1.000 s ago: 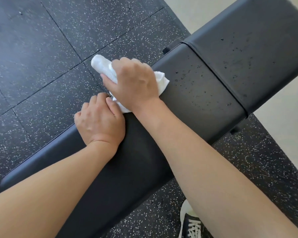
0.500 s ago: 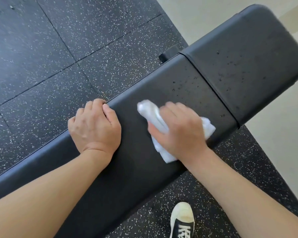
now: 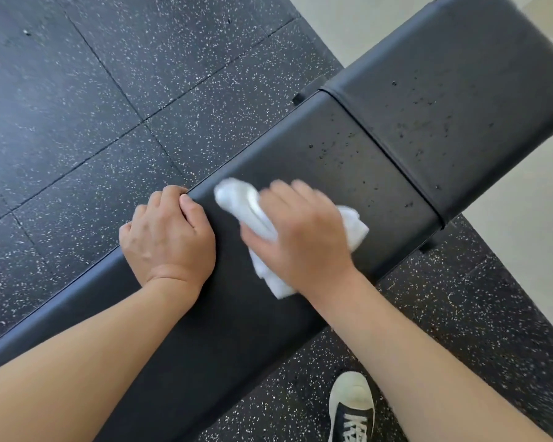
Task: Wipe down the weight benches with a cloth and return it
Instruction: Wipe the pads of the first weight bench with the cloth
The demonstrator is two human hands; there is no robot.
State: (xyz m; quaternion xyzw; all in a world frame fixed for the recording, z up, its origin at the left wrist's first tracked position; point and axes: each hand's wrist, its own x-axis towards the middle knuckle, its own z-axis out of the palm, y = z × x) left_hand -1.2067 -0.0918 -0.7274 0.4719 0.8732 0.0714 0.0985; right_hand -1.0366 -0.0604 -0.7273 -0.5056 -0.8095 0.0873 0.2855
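A black padded weight bench (image 3: pixel 316 148) runs diagonally from lower left to upper right, with a seam between its long pad and a second pad (image 3: pixel 460 74). Small droplets or specks dot both pads near the seam. My right hand (image 3: pixel 304 237) grips a crumpled white cloth (image 3: pixel 240 199) and presses it on the long pad. My left hand (image 3: pixel 168 237) holds the far edge of the same pad, fingers curled over the rim.
Black speckled rubber floor tiles (image 3: pixel 109 90) surround the bench. Pale flooring (image 3: pixel 524 266) begins at the right and top. My shoe (image 3: pixel 351 406), dark with a white toe cap, stands on the tiles below the bench.
My right hand swept the cloth from the pad's far edge across to its near edge, then back toward the middle. My left hand stayed on the far rim.
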